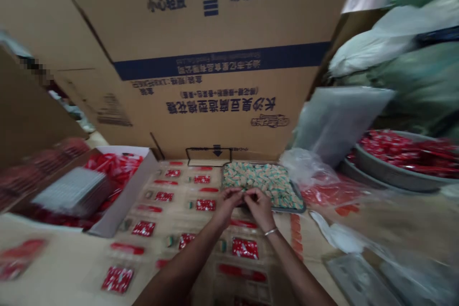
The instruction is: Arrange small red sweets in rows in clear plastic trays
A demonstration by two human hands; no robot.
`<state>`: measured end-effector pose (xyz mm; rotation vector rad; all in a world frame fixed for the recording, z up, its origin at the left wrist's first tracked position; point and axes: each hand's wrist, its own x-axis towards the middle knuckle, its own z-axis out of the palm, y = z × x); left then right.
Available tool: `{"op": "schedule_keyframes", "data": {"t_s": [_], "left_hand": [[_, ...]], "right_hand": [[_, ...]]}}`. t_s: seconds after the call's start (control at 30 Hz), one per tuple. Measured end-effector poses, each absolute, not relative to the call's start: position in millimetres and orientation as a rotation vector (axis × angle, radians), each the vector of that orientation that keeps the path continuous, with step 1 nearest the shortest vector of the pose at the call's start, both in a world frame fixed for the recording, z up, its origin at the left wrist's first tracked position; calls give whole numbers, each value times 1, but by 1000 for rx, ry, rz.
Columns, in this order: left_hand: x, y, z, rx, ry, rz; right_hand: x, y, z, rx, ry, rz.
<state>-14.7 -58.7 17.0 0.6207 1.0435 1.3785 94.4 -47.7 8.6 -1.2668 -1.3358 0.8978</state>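
Note:
My left hand [228, 203] and my right hand [260, 206] are close together at the near edge of a grey tray [299, 208]. The tray is full of small pale candies [258, 177] with green and orange edges. Fingers of both hands are pinched, their tips nearly touching. Whatever lies between them is too small and blurred to name. Below my wrists are clear plastic trays holding red patterned packets [245, 247], red strips [242, 272] and, in some, a small candy [222, 245]. A bracelet circles my right wrist.
A large cardboard box [215, 129] rises behind the tray. At left, a white box [124, 210] holds red packets and stacked clear trays [73, 191]. Round grey tubs [405, 174] with red packets stand at right, near plastic bags [304, 165] and a grey lid-like piece [358, 279].

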Motion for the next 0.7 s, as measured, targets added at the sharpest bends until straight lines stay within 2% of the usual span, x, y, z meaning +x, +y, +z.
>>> {"op": "schedule_keyframes", "data": {"t_s": [0.23,0.4,0.53,0.7], "left_hand": [[-37,-100,26,499,1125,1455],[-71,-161,31,413,1208,1488],[-145,-227,41,465,1498,1510],[-280,-288,59,592,2121,1402]], "right_hand": [[88,-73,17,-1197,-1617,1104],[47,-112,28,-1072,-1823,1256],[36,-140,32,-933,-2003,1411],[72,-124,22,-1088,-1874,1393]]}}
